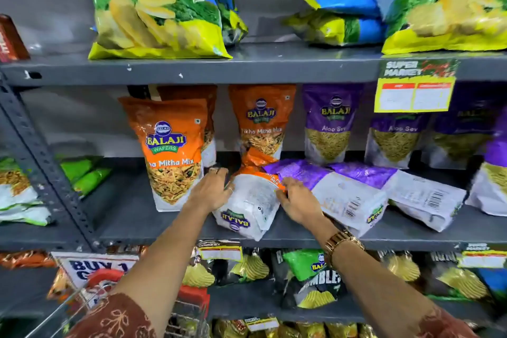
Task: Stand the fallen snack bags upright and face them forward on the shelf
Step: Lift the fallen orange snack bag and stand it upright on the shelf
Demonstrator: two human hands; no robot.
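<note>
Left hand (212, 191): fingers curled loosely against the left side of the fallen orange bag (252, 200), palm turned inward; touching it, not closed round it
Right hand (297, 202): fingers pressed to the bag's right edge, thumb and fingers nipping the orange-and-white margin; gold watch (343, 241) on the wrist; patterned brown sleeves on both arms
Fallen orange bag: lying on its back between the two hands, white base and upside-down logo pointing out over the front lip of the middle shelf (137, 217), orange top pointing toward the back
Two fallen purple bags: first purple bag (337, 195) just right of the right hand, lying back-side up with barcode showing; second purple bag (411, 195) beside it, overlapping, same attitude
Upright orange bag (174, 153): standing just left of the left hand, facing forward; another upright orange bag behind (262, 121), toward the rear
Upright purple bags (329, 123): row standing at the rear right, facing forward
Upper shelf: blue-and-yellow chip bags (156, 5), some slumped
Yellow price tag (414, 90): hanging from the upper shelf edge, right side
Lower shelf: dark chip bags, blurred
</note>
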